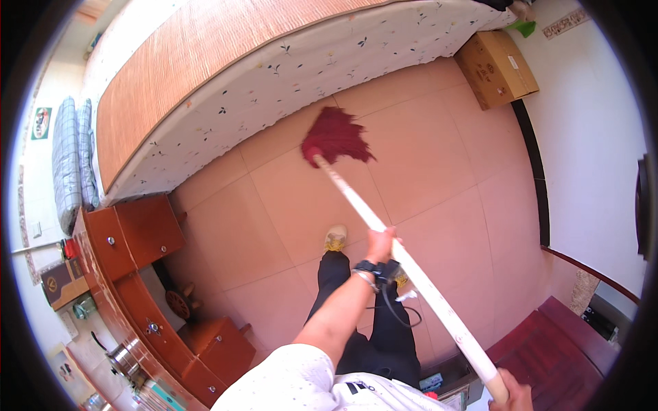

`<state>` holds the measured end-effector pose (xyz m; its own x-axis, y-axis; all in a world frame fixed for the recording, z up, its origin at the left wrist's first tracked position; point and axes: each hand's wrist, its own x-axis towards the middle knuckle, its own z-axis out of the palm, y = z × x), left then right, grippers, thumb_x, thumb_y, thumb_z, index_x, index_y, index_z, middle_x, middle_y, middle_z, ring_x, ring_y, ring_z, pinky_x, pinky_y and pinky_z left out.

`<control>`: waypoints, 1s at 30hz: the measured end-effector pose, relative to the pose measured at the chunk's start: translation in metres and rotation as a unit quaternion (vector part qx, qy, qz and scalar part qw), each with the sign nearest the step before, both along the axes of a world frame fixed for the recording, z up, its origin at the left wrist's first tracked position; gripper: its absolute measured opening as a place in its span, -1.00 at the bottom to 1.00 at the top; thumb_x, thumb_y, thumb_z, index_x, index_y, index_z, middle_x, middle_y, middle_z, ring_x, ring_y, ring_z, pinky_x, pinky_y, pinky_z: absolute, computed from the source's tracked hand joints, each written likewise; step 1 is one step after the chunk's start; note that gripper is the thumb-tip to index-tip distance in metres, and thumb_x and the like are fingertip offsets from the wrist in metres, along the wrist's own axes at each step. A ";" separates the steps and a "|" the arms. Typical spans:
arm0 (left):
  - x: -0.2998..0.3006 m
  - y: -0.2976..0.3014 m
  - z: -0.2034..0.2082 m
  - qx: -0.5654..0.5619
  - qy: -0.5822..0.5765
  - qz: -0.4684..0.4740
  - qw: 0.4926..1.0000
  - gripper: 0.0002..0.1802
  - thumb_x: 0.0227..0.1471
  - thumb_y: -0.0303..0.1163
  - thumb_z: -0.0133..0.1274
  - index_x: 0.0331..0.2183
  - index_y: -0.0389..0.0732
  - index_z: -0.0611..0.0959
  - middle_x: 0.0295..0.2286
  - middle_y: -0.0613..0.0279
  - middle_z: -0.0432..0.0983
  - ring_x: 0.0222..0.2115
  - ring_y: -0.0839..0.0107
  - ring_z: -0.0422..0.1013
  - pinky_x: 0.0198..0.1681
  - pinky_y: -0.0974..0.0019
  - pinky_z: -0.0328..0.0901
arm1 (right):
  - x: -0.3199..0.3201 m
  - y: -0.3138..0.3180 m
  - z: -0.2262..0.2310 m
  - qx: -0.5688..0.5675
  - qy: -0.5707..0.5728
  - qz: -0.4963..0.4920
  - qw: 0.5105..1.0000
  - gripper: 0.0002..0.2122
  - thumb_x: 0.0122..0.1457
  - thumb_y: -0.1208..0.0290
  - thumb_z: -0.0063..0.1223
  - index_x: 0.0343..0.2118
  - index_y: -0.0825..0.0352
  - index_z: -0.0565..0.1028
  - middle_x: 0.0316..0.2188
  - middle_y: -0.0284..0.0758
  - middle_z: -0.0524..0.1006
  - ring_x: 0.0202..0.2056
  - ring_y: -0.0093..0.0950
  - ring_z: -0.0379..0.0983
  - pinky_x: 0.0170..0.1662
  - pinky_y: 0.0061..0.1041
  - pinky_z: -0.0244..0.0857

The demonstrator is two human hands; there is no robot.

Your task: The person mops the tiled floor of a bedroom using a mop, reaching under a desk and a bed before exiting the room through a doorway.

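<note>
A mop with a long pale pole [425, 281] and a dark red head [336, 137] slants across the view. Its strands lie fanned out on the tiled floor, close to the bed's hanging cover. My left hand [381, 243] is wrapped round the middle of the pole, with a dark band and a bracelet at the wrist. Near the pole's top end, at the lower right, my right hand [510, 394] is closed on it. That hand is partly cut off by the picture's lower edge.
A bed with a woven mat [171, 75] runs along the far side. At far right a cardboard box [497, 68] stands by the wall. A brown wooden desk [144, 240] with drawers is at left. Dark red furniture [548, 356] sits at the lower right.
</note>
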<state>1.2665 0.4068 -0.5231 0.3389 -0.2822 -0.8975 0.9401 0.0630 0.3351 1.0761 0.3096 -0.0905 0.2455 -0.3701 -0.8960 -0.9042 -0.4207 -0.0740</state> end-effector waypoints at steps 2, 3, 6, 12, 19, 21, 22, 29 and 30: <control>0.029 0.037 -0.009 -0.001 0.011 0.042 0.999 -0.83 -0.11 -0.48 -0.07 -0.48 -0.37 0.31 -0.71 0.13 0.33 -0.75 0.30 0.35 -0.74 0.26 0.30 | 0.038 0.010 -0.012 0.000 -0.043 0.051 0.998 -0.56 -0.15 0.51 0.00 -0.10 0.32 0.31 -0.46 -0.06 0.43 -0.42 -0.20 0.42 -0.34 -0.43 0.28; 0.041 0.055 -0.014 0.001 0.028 0.062 0.998 -0.81 -0.10 -0.46 -0.06 -0.46 -0.36 0.30 -0.70 0.13 0.33 -0.74 0.30 0.35 -0.72 0.25 0.31 | 0.052 0.016 -0.019 0.001 -0.083 0.088 0.993 -0.53 -0.23 0.53 0.06 -0.13 0.31 0.31 -0.54 -0.12 0.43 -0.48 -0.22 0.42 -0.36 -0.45 0.30; 0.068 0.137 -0.042 0.071 0.028 0.096 0.992 -0.73 -0.09 -0.38 -0.04 -0.40 -0.38 0.31 -0.67 0.06 0.35 -0.70 0.25 0.36 -0.65 0.20 0.32 | 0.092 0.019 -0.044 0.047 -0.106 0.170 0.979 -0.51 -0.25 0.47 -0.01 -0.11 0.25 0.31 -0.54 -0.11 0.43 -0.50 -0.17 0.41 -0.41 -0.34 0.29; 0.059 0.198 -0.041 0.192 0.039 0.049 0.979 -0.67 -0.09 -0.40 -0.06 -0.34 -0.46 0.28 -0.60 -0.02 0.36 -0.64 0.16 0.40 -0.60 0.14 0.37 | 0.097 0.023 -0.050 0.063 -0.087 0.243 0.964 -0.51 -0.19 0.43 0.01 -0.06 0.18 0.32 -0.62 -0.21 0.40 -0.59 -0.23 0.38 -0.54 -0.35 0.23; -0.015 0.147 -0.036 0.173 0.136 0.017 0.975 -0.81 -0.07 -0.45 -0.12 -0.38 -0.28 0.26 -0.67 0.10 0.29 -0.73 0.27 0.27 -0.64 0.25 0.28 | 0.012 -0.012 -0.029 0.011 -0.107 0.216 0.970 -0.56 -0.14 0.44 0.00 -0.09 0.06 0.38 -0.69 -0.28 0.33 -0.66 -0.35 0.31 -0.63 -0.38 0.09; -0.032 0.111 -0.018 0.171 0.120 -0.008 0.978 -0.83 -0.08 -0.46 -0.12 -0.42 -0.29 0.26 -0.69 0.11 0.29 -0.73 0.27 0.27 -0.64 0.26 0.28 | -0.019 -0.023 -0.021 0.008 -0.073 0.162 0.984 -0.56 -0.15 0.45 0.00 -0.09 0.04 0.39 -0.68 -0.31 0.34 -0.60 -0.37 0.33 -0.55 -0.37 0.10; -0.047 0.100 -0.025 0.174 0.114 -0.034 0.977 -0.85 -0.09 -0.47 -0.12 -0.44 -0.29 0.27 -0.69 0.11 0.29 -0.73 0.27 0.27 -0.64 0.26 0.27 | -0.039 -0.026 -0.015 0.003 -0.043 0.131 0.990 -0.58 -0.14 0.45 -0.01 -0.11 0.06 0.40 -0.65 -0.31 0.35 -0.54 -0.35 0.34 -0.48 -0.37 0.12; -0.154 -0.015 -0.018 0.163 0.076 -0.200 0.963 -0.84 -0.13 -0.49 -0.09 -0.46 -0.38 0.35 -0.67 0.05 0.35 -0.67 0.20 0.35 -0.57 0.16 0.32 | -0.186 -0.039 0.006 -0.100 -0.096 -0.107 0.985 -0.59 -0.31 0.47 0.04 -0.24 0.17 0.49 -0.66 -0.22 0.40 -0.62 -0.26 0.33 -0.50 -0.39 0.20; -0.169 -0.030 -0.016 0.144 0.103 -0.227 0.958 -0.86 -0.13 -0.51 -0.08 -0.48 -0.39 0.37 -0.67 0.05 0.35 -0.68 0.21 0.34 -0.59 0.17 0.32 | -0.209 -0.036 0.006 -0.117 -0.116 -0.168 0.972 -0.61 -0.35 0.51 0.06 -0.29 0.25 0.50 -0.63 -0.17 0.44 -0.58 -0.23 0.38 -0.47 -0.41 0.25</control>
